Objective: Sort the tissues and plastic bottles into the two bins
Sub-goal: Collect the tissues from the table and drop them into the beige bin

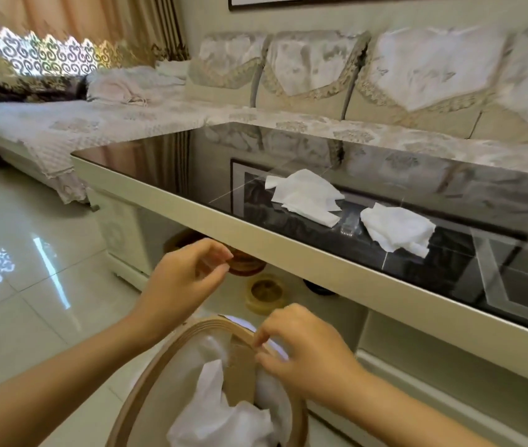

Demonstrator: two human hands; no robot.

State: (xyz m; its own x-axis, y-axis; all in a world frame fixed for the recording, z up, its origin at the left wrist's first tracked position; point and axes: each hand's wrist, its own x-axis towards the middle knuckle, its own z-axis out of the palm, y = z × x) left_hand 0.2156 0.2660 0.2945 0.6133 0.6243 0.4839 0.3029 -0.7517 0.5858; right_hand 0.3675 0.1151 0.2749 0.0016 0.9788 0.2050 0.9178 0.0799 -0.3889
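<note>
Right hand: fingertips pinched narrow on rim of wooden bin, far edge, at 5 o'clock. Left hand: fingers loosely curled, empty, above bin at 12. White tissues inside bin. Two more tissues on glossy black table, at 2 o'clock.

Bright daylight through curtain at upper left; glare patches on floor tiles; glossy table top mirrors sofa; wide-angle bending at edges; slight overall softness.
</note>
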